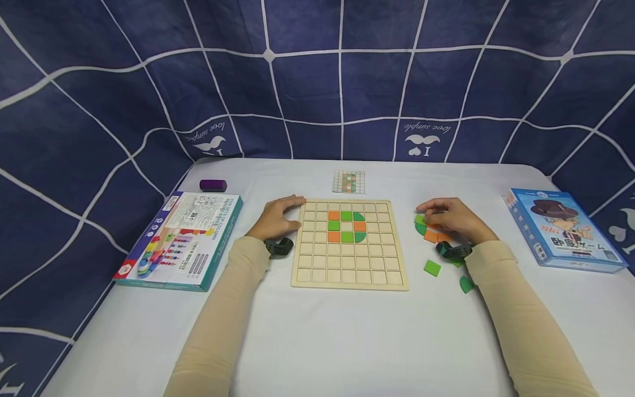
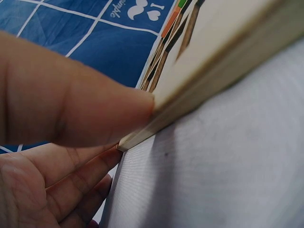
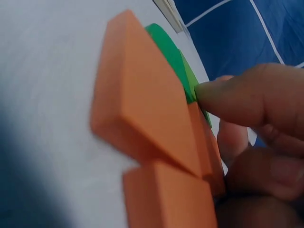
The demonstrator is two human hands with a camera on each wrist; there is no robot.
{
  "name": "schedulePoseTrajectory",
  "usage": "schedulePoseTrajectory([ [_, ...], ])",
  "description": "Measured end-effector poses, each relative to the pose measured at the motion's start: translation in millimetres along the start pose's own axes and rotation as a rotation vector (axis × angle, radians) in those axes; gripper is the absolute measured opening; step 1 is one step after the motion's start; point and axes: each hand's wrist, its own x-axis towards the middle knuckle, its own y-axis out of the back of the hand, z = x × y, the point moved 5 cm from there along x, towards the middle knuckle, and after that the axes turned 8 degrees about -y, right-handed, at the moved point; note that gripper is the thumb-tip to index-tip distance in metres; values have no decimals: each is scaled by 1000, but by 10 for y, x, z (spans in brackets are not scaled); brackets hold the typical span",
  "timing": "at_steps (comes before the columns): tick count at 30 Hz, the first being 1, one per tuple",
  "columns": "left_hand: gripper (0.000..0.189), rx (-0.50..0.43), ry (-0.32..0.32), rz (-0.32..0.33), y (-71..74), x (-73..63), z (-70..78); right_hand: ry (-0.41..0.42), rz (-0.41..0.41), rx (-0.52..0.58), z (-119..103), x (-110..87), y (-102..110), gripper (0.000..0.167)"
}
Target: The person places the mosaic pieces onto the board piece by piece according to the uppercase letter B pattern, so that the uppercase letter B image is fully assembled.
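A square wooden grid board (image 1: 347, 275) lies on the table, with green and orange tiles (image 1: 346, 226) in its upper middle cells. My left hand (image 1: 278, 216) rests at the board's left edge by the far corner. In the left wrist view its thumb (image 2: 80, 104) touches the rim, the fingers stretched beyond. Over a group of loose tiles right of the board is my right hand (image 1: 453, 218). Its bent thumb (image 3: 237, 97) meets a light green tile (image 3: 191, 78) beside a dark green rounded piece (image 3: 166, 47) and orange tiles (image 3: 147, 95). I cannot tell whether it pinches one.
A small pattern card (image 1: 349, 182) lies beyond the board. A bead-toy box (image 1: 183, 237) and a purple cylinder (image 1: 213, 186) are at left, a blue box (image 1: 565, 229) at right. Nearer me lie a loose green square (image 1: 432, 268) and a green rounded piece (image 1: 466, 284).
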Motion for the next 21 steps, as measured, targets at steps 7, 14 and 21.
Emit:
schedulePoseTrajectory([
  [7,69,-6,-8,0,-1,6,-15,-8,51,-18,-10,8,-20,45],
  [14,70,-18,-8,2,6,-1,-18,-23,44,-39,-12,7,-22,49],
  [21,70,-6,-5,2,3,5,-17,-7,45,-64,-54,-28,-24,49],
])
